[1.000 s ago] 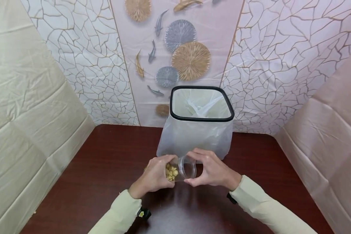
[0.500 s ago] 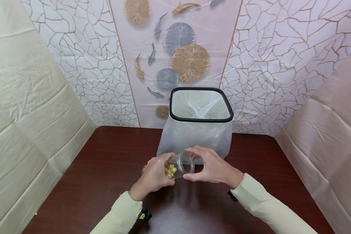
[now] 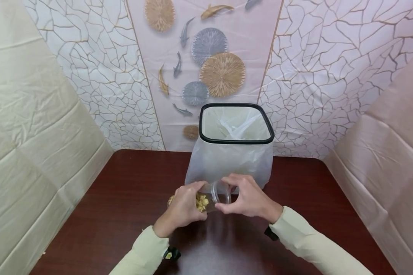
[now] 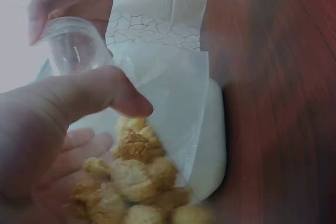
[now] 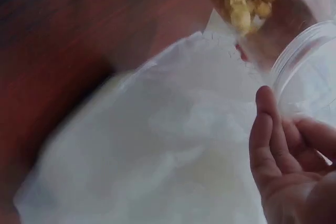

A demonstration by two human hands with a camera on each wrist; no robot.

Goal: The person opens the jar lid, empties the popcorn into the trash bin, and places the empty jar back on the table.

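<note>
A clear plastic jar (image 3: 210, 206) lies on its side in the air, its mouth end to the right. Yellow popcorn (image 4: 134, 179) fills its left part. My left hand (image 3: 183, 208) grips the jar's body, thumb nearest me. At the mouth end my right hand (image 3: 251, 198) holds a clear round lid (image 3: 229, 198) by its edge, thumb below and fingers above. Lid and jar line up closely in the head view. In the right wrist view the ridged rim of the lid (image 5: 294, 59) shows beside the curled fingers.
Just beyond the hands stands a white bin with a black rim (image 3: 236, 141), lined with a thin white bag (image 3: 227, 162). It stands on a dark red-brown table (image 3: 130, 187). Beige cloth hangs on both sides. A tiny crumb (image 3: 43, 253) lies at the left edge.
Both hands tipped the jar's mouth end slightly up half a second ago, then lowered it again. The hold of each hand stays the same.
</note>
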